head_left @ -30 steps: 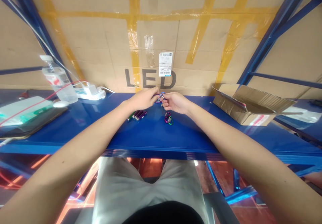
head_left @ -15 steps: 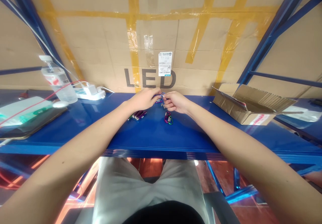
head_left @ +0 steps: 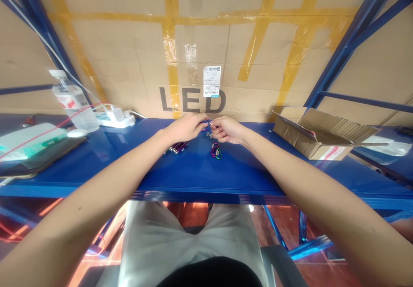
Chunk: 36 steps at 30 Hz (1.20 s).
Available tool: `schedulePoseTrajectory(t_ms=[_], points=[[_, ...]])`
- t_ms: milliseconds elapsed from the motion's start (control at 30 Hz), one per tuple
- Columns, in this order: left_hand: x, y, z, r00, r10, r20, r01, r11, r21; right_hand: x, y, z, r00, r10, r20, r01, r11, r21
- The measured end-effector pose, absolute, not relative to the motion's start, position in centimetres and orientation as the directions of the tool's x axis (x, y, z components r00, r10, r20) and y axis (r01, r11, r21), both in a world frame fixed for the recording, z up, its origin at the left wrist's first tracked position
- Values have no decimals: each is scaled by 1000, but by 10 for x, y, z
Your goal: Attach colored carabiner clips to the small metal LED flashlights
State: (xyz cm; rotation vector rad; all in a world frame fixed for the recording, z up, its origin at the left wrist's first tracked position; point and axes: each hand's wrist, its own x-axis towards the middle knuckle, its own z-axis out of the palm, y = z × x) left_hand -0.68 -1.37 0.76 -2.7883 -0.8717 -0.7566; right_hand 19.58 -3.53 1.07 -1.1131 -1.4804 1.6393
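Note:
My left hand point(head_left: 186, 126) and my right hand point(head_left: 227, 129) meet over the far middle of the blue shelf point(head_left: 200, 173). Both pinch a small blue carabiner with a metal ring point(head_left: 208, 124) between their fingertips. Several purple and green mini flashlights point(head_left: 176, 148) lie on the shelf just below my left hand. Two loose carabiners point(head_left: 216, 151), one purple and one green, lie below my right hand. What the ring joins to is too small to make out.
An open cardboard box point(head_left: 318, 134) sits at the right. At the left stand a water bottle point(head_left: 75, 102), a white power strip point(head_left: 116, 118) and a bagged pack on a dark tray point(head_left: 30, 143). A cardboard wall marked LED point(head_left: 193, 100) backs the shelf.
Both hands have stayed joined on the carabiner, with only small finger shifts. The view has barely moved.

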Motion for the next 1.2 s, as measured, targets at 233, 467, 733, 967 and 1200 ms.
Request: schedulePoseTrajectory(t_ms=[233,467,733,967,1200], points=[[-6,-15,8,712,488,506,526,-847,75,204,-31,9,-534,827,-177,100,-146,-984],[-4,-19,10,708,492,507,517,-850,103,211,-26,11,-597,778,-198,123,-155,-980],[-2,-19,7,695,494,522,537,-840,79,211,-27,10,-583,787,-200,122,-159,-980],[-1,-20,6,691,497,524,566,-824,36,210,-28,10,-609,769,-194,127,-147,-981],[-4,-15,5,673,518,528,566,-820,84,208,-28,10,-607,771,-192,114,-155,-981]])
